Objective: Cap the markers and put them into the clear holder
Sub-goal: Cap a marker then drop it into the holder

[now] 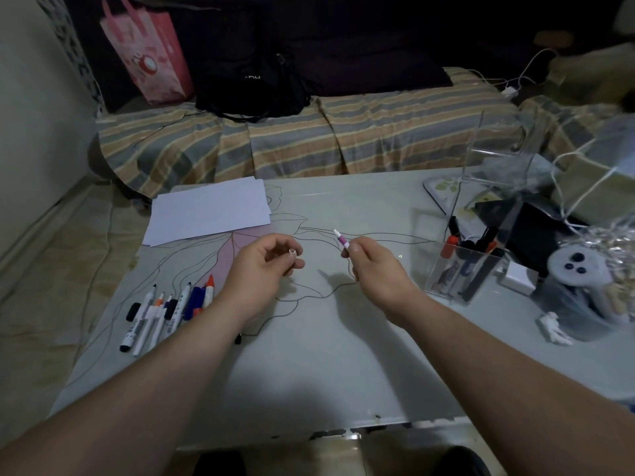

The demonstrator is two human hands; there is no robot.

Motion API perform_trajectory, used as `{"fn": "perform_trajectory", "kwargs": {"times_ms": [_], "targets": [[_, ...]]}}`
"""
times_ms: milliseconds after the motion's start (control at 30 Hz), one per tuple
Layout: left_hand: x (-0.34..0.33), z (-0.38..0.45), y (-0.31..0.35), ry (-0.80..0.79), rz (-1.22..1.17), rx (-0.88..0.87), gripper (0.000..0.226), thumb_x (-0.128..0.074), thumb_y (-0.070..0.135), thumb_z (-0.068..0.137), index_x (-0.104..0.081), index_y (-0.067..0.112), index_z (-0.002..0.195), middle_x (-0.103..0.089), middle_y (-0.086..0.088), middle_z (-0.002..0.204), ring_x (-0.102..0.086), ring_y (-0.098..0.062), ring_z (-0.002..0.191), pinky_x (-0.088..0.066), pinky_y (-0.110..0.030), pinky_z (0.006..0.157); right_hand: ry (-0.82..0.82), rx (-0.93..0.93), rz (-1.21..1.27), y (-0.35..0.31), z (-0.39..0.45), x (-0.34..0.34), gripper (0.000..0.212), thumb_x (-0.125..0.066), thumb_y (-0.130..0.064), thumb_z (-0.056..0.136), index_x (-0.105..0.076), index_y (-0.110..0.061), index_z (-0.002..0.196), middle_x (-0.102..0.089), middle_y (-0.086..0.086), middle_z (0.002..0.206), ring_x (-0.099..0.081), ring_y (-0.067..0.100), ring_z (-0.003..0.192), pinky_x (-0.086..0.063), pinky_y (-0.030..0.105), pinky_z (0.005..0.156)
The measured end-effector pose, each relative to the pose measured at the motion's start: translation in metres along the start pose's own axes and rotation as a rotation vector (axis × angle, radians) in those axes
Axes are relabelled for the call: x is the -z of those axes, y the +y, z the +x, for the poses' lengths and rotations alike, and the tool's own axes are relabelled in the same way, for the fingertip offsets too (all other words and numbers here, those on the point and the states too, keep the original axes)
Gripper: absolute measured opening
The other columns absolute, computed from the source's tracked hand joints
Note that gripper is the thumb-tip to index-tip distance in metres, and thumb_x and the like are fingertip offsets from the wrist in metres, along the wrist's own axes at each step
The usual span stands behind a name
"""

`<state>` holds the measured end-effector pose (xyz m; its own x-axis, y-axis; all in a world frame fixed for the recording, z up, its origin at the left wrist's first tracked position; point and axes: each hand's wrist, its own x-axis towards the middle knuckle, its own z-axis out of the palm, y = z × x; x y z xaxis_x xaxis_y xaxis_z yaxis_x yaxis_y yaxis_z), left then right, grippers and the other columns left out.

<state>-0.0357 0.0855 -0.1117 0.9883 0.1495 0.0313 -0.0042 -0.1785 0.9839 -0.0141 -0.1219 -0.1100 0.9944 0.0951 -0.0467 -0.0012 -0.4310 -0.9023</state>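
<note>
My right hand (pixel 376 269) grips a pink marker (pixel 341 241), its uncapped tip pointing up and to the left. My left hand (pixel 266 266) pinches a small cap (pixel 292 253) between thumb and fingers, a short gap away from the marker tip. Several markers (pixel 165 310) with loose caps lie in a row on the table at the left. The clear holder (pixel 464 269) stands at the right with several capped markers inside.
A stack of white paper (pixel 209 209) lies at the table's far left. At the right sit a white charger block (pixel 517 278), a white controller (pixel 580 269), black items and a clear stand (pixel 494 156). A striped bed (pixel 309 139) runs behind the table.
</note>
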Motion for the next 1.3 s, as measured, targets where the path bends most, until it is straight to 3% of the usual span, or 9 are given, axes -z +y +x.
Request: {"fn": "perform_trajectory", "kwargs": {"times_ms": [100,167,300,400,700,867,1000,1133,1300], "targets": [[-0.004,0.002,0.003,0.036,-0.010,-0.014,0.021,-0.067,-0.003,0.090,-0.073,0.016,0.095,-0.075,-0.004,0.092,-0.075,-0.023,0.091,-0.057,-0.036,0.088,-0.004,0.091,0.019,0.001,-0.003,0.003,0.020,-0.054,-0.035,0.100,-0.070,-0.032,0.089,-0.060,-0.007,0.070,-0.048,0.010,0.062,-0.041,0.027,0.058],[-0.005,0.003,0.005,0.047,-0.005,-0.005,0.022,-0.073,-0.001,0.085,-0.075,0.018,0.097,-0.075,0.002,0.089,-0.073,-0.016,0.086,-0.057,-0.032,0.087,-0.002,0.162,-0.006,0.002,-0.004,0.006,0.014,-0.060,-0.035,0.098,-0.071,-0.032,0.090,-0.059,-0.011,0.069,-0.048,0.007,0.061,-0.040,0.025,0.059],[-0.007,0.001,0.011,0.051,0.084,-0.030,0.018,-0.078,0.007,0.084,-0.078,0.019,0.098,-0.076,0.007,0.088,-0.066,0.002,0.075,-0.054,-0.015,0.078,0.089,0.392,-0.313,-0.001,-0.005,0.013,0.013,-0.063,-0.037,0.097,-0.075,-0.032,0.097,-0.063,-0.011,0.081,-0.057,0.007,0.081,-0.043,0.028,0.073],[-0.008,-0.002,0.014,0.065,0.179,-0.059,0.016,-0.079,0.012,0.085,-0.080,0.023,0.097,-0.077,0.007,0.090,-0.065,0.003,0.075,-0.053,-0.013,0.077,0.150,0.479,-0.437,-0.002,-0.003,0.017,0.015,-0.063,-0.041,0.096,-0.075,-0.033,0.099,-0.061,-0.008,0.082,-0.058,0.015,0.084,-0.046,0.033,0.077],[-0.009,-0.006,0.018,0.013,0.389,-0.186,0.020,-0.078,0.018,0.086,-0.079,0.033,0.099,-0.074,0.008,0.096,-0.067,-0.003,0.087,-0.049,-0.013,0.081,0.154,0.559,-0.621,-0.001,-0.001,0.018,0.021,-0.057,-0.049,0.096,-0.072,-0.035,0.102,-0.059,-0.010,0.085,-0.056,0.021,0.084,-0.050,0.041,0.073],[-0.015,-0.011,0.026,-0.023,0.587,-0.292,0.012,-0.073,0.025,0.090,-0.076,0.031,0.101,-0.066,0.011,0.088,-0.059,-0.002,0.080,-0.041,-0.013,0.070,0.207,0.655,-0.768,-0.007,-0.006,0.014,0.014,-0.063,-0.039,0.094,-0.073,-0.030,0.098,-0.058,-0.002,0.088,-0.054,0.029,0.076,-0.048,0.039,0.064],[-0.021,-0.015,0.029,0.026,0.546,-0.235,0.007,-0.071,0.023,0.091,-0.075,0.027,0.096,-0.068,0.009,0.077,-0.058,-0.003,0.069,-0.038,-0.011,0.062,0.220,0.683,-0.797,-0.011,-0.009,0.011,0.015,-0.063,-0.037,0.094,-0.071,-0.025,0.092,-0.057,0.000,0.086,-0.055,0.031,0.069,-0.048,0.040,0.057],[-0.024,-0.019,0.030,0.059,0.419,-0.180,0.011,-0.071,0.016,0.089,-0.076,0.027,0.091,-0.075,0.010,0.077,-0.068,-0.003,0.078,-0.050,-0.017,0.073,0.261,0.658,-0.672,-0.012,-0.012,0.006,0.024,-0.055,-0.042,0.093,-0.070,-0.025,0.084,-0.058,-0.003,0.081,-0.058,0.028,0.063,-0.046,0.037,0.051],[-0.030,-0.022,0.032,0.005,0.520,-0.197,0.007,-0.073,0.021,0.089,-0.076,0.027,0.089,-0.073,0.011,0.073,-0.065,-0.003,0.075,-0.044,-0.010,0.067,0.177,0.613,-0.680,-0.004,-0.014,0.012,0.019,-0.058,-0.043,0.090,-0.069,-0.027,0.087,-0.060,-0.006,0.081,-0.059,0.025,0.073,-0.049,0.039,0.059]]}}
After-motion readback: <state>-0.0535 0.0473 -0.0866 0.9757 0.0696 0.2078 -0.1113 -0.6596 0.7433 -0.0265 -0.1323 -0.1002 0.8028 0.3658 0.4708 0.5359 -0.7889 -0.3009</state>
